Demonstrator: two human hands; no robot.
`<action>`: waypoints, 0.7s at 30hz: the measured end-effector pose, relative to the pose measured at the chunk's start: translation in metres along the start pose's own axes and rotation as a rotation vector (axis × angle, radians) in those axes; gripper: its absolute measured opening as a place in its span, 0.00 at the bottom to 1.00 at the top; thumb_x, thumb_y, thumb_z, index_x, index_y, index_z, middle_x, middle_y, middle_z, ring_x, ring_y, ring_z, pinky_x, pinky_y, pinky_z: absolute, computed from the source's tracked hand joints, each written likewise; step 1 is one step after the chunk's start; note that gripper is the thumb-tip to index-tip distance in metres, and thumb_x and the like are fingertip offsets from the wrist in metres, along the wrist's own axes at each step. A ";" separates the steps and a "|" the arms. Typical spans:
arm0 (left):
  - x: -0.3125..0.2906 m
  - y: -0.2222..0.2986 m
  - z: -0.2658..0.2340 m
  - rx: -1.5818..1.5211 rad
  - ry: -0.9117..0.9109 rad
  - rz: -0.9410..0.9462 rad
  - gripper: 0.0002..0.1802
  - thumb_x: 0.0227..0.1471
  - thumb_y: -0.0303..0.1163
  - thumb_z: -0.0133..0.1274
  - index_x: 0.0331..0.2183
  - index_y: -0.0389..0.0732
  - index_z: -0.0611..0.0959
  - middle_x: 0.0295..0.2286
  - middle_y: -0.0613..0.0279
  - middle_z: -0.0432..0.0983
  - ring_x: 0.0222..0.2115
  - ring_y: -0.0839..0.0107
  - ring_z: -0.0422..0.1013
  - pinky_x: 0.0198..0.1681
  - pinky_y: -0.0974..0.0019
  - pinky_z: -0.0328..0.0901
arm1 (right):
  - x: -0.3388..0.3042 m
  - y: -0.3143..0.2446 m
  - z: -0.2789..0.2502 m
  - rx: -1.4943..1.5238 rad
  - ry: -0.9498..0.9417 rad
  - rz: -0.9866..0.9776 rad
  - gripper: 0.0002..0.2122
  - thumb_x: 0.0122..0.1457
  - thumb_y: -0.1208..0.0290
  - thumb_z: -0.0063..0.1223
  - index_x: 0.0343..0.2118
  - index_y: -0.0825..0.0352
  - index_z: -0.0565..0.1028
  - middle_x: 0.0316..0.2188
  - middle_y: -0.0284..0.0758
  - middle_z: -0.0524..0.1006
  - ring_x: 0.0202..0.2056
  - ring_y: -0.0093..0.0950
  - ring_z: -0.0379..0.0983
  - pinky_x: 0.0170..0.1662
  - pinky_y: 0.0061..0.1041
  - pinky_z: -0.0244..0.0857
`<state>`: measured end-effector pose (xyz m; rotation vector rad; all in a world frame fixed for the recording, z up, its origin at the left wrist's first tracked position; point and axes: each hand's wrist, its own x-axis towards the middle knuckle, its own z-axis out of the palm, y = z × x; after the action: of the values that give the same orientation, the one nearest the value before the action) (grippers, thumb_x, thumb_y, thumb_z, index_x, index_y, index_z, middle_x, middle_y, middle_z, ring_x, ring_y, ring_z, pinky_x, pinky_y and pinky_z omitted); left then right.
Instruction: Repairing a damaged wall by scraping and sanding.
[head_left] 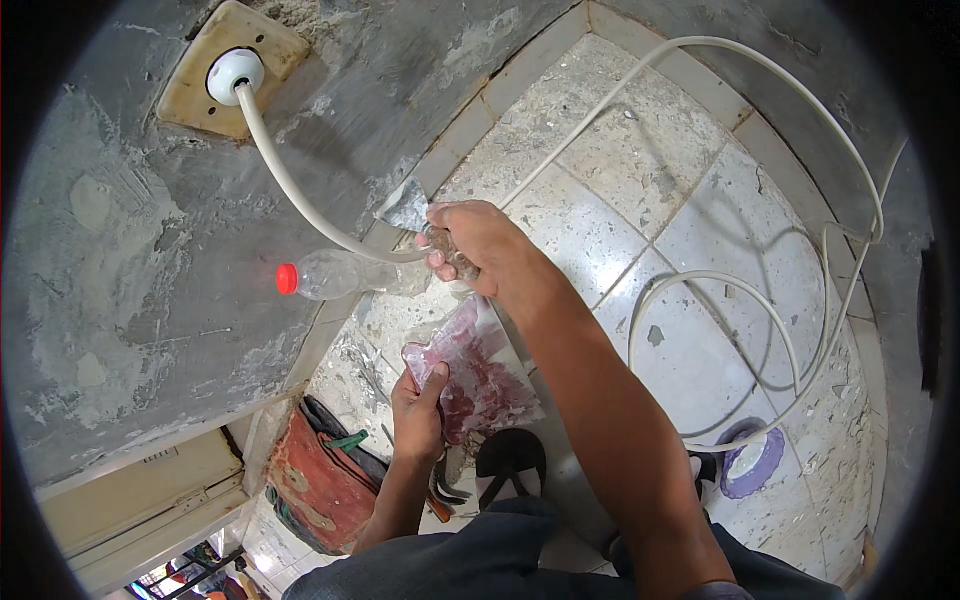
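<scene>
My right hand (475,240) is closed round a putty knife whose grey, smeared blade (405,207) points at the foot of the wall. A white cable (290,190) meets the fingers of this hand; I cannot tell whether they grip it too. My left hand (418,415) pinches the edge of a flat pinkish-red plastic piece (475,375) smeared with white, just below the right hand. Beside the wall, left of the right hand, lies a clear plastic bottle (335,275) with a red cap (287,279). The right fingers partly hide the knife's handle.
The cable comes out of a yellowed wall plate (235,70) and loops over the dusty tiled floor (590,220) at right. A red bag (320,480) stands at lower left, near a tool with an orange part (438,508). A purple-rimmed bowl (752,460) sits at lower right.
</scene>
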<state>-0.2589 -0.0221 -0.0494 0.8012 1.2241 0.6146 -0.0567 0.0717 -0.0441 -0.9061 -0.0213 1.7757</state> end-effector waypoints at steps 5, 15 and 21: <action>-0.003 0.002 0.001 0.025 0.014 -0.011 0.13 0.57 0.29 0.48 0.43 0.33 0.73 0.36 0.59 0.75 0.32 0.73 0.73 0.35 0.69 0.69 | -0.007 -0.004 0.012 0.028 -0.025 -0.039 0.08 0.62 0.74 0.39 0.41 0.72 0.63 0.26 0.39 0.69 0.17 0.23 0.62 0.14 0.21 0.54; -0.004 0.005 0.002 -0.003 -0.005 -0.010 0.15 0.57 0.28 0.47 0.44 0.31 0.73 0.37 0.57 0.75 0.35 0.71 0.72 0.39 0.67 0.68 | -0.015 -0.013 -0.005 -0.094 -0.023 0.000 0.13 0.61 0.74 0.40 0.47 0.73 0.62 0.29 0.39 0.70 0.18 0.22 0.62 0.14 0.20 0.54; -0.002 -0.001 0.006 -0.021 0.008 0.013 0.14 0.57 0.28 0.48 0.44 0.32 0.73 0.38 0.56 0.75 0.35 0.69 0.73 0.38 0.66 0.69 | -0.012 -0.011 0.012 -0.009 -0.058 -0.018 0.11 0.61 0.74 0.40 0.44 0.73 0.63 0.30 0.39 0.70 0.17 0.23 0.62 0.13 0.20 0.54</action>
<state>-0.2538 -0.0254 -0.0478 0.7904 1.2183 0.6412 -0.0535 0.0708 -0.0243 -0.8580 -0.0740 1.7861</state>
